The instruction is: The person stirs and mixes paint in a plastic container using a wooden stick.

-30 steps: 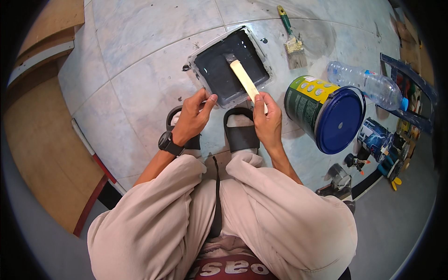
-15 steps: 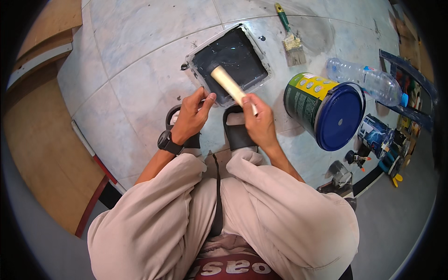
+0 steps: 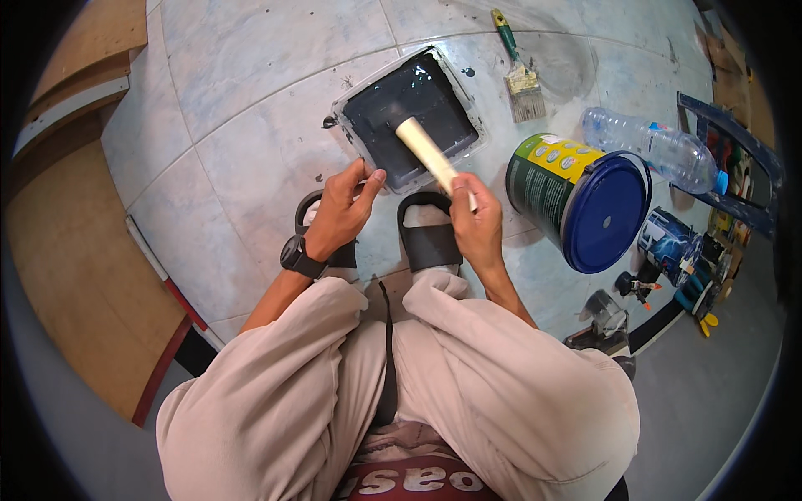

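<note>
A square clear plastic tray with dark grey-black paint in it lies on the tiled floor beyond my feet. My left hand pinches its near-left edge between thumb and fingers. In my right hand is a flat pale wooden stick, held at its near end. The stick slants away to the left, and its far end reaches into the paint, where the tip is blurred or covered.
A green-handled paintbrush lies beyond the tray on the right. Nearer stand a paint bucket with a blue lid, a clear plastic bottle on its side and a smaller blue can. Wooden panels border the left.
My right hand has moved slightly right and nearer to me, and the stick's far end has shifted right through the paint. My left hand stays at the tray.
</note>
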Motion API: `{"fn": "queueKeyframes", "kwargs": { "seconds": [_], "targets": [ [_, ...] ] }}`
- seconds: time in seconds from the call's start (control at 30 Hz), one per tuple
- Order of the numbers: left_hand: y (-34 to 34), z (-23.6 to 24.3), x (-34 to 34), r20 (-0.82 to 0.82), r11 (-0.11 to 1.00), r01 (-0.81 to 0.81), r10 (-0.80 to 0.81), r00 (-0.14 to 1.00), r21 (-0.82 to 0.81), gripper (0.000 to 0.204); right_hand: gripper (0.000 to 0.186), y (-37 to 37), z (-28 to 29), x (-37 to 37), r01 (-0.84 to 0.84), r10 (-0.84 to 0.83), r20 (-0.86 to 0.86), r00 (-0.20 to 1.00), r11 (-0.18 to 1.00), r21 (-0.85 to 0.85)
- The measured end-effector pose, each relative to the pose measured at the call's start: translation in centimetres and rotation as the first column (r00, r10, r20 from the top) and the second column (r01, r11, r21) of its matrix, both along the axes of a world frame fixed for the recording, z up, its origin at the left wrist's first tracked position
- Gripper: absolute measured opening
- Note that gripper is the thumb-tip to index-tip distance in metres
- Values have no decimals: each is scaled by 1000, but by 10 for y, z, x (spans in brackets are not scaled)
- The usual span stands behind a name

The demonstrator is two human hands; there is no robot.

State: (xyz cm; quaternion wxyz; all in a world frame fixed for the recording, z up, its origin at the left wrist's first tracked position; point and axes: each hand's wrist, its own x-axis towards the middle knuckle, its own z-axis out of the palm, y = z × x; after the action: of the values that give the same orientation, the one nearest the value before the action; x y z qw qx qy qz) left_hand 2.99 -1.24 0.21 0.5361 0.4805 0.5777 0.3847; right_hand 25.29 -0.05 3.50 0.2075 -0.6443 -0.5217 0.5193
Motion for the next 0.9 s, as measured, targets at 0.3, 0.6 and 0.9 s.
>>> {"fn": "queueKeyframes", "kwargs": {
  "seconds": [0.3,0.6,0.9],
  "targets": [
    [0,3,-1,-26,999,30,-31,999,-44,28,26,0,7,9,127,-131,-43,990,988,-93],
    [-1,1,1,1,999,2,-2,1000,-33,30,25,-8,8,19,164,-164,8,986,986,22],
    [0,4,-2,-14,997,26,-27,1000,-78,29,24,-7,21,29,119,-117,55,992,992,-42]
  ]
}}
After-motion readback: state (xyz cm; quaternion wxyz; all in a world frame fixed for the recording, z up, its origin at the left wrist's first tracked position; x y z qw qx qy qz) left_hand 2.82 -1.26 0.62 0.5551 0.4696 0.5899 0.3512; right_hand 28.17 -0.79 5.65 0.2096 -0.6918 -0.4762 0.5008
